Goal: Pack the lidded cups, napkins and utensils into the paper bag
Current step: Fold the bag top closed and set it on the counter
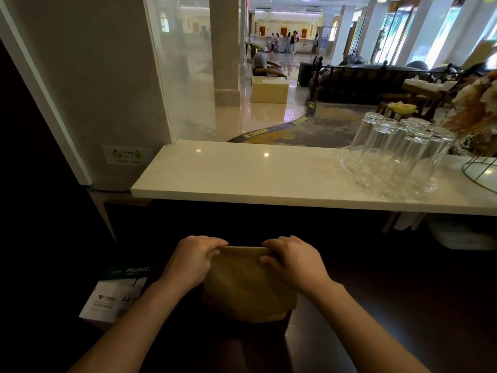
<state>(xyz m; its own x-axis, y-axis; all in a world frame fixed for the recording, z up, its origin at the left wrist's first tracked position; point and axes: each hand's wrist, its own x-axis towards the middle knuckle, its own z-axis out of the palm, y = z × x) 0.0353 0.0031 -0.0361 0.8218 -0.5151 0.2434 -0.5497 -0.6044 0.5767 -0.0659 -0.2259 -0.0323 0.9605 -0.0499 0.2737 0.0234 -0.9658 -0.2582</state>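
A brown paper bag [246,286] stands upright on the dark lower counter, directly in front of me. Its top edge is folded flat. My left hand [192,261] pinches the left end of that folded top. At the right end of the same fold, my right hand [293,261] grips the paper. Both hands have fingers curled over the fold. The bag's inside is hidden. No lidded cups, napkins or utensils show anywhere in view.
A white stone shelf [242,173] runs above the dark counter. Several upturned clear glasses [398,149] stand on a glass tray at its right. A box of A4 paper [115,294] lies at the lower left. A wire basket [481,170] sits at the far right.
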